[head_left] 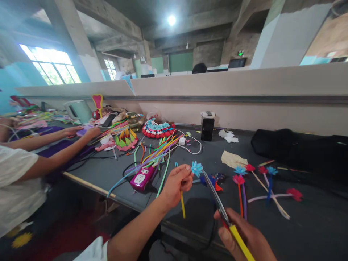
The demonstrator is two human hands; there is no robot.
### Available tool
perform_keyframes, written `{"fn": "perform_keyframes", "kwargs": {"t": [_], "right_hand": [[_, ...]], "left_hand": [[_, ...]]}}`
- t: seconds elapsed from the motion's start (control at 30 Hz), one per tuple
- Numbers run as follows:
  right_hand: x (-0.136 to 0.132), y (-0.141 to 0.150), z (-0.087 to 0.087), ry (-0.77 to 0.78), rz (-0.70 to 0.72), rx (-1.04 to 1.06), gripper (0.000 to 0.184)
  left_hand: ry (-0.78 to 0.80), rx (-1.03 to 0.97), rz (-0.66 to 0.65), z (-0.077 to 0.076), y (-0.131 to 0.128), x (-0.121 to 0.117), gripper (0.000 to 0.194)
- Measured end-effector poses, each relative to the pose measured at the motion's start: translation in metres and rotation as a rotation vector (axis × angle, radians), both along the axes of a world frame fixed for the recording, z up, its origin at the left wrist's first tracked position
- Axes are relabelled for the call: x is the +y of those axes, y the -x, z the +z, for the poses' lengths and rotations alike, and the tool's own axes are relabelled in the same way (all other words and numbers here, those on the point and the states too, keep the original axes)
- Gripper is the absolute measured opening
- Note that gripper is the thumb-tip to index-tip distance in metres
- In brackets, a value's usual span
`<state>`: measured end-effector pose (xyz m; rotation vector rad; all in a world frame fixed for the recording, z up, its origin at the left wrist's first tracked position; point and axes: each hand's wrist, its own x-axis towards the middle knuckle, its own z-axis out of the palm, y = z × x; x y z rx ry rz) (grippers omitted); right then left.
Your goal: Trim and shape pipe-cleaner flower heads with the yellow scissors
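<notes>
left forearm (138,227) stretched forward | left fingers (178,174) pinched together | right fingers (239,220) curled, lower in view

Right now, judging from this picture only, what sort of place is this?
Probably a shared craft workshop: the long dark table bears small coloured flowers and a bundle of coloured strips, and another person has both hands at work at it, on the left.

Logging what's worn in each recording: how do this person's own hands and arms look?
The bare left hand and bare right hand show no gloves, rings or watch. A white fabric sleeve covers the left arm at the frame's bottom edge; no right sleeve is visible.
</notes>
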<state>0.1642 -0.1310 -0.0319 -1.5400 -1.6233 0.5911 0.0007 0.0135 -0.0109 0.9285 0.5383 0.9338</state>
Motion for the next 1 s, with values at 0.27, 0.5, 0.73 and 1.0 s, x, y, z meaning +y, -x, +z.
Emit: {"fn": "perform_keyframes", "kwargs": {"t": [0.27,0.5,0.73,1.0], "right_hand": [[0.004,-0.009,-0.015,-0.221,-0.020,-0.495,0.035],[0.005,-0.007,-0.018,-0.285,-0.073,-0.641,0.043],[0.007,-0.005,-0.015,-0.264,-0.115,-0.678,0.043],[0.008,-0.010,-0.026,-0.312,-0.112,-0.668,0.039]], "left_hand": [[0.062,-0.019,0.030,0.001,-0.003,-0.005,0.032],[0.064,-0.024,0.048,0.001,-0.005,-0.009,0.028],[0.067,-0.017,0.025,-0.001,-0.007,-0.013,0.028],[0.054,-0.013,0.028,-0.001,-0.007,-0.014,0.028]]}}
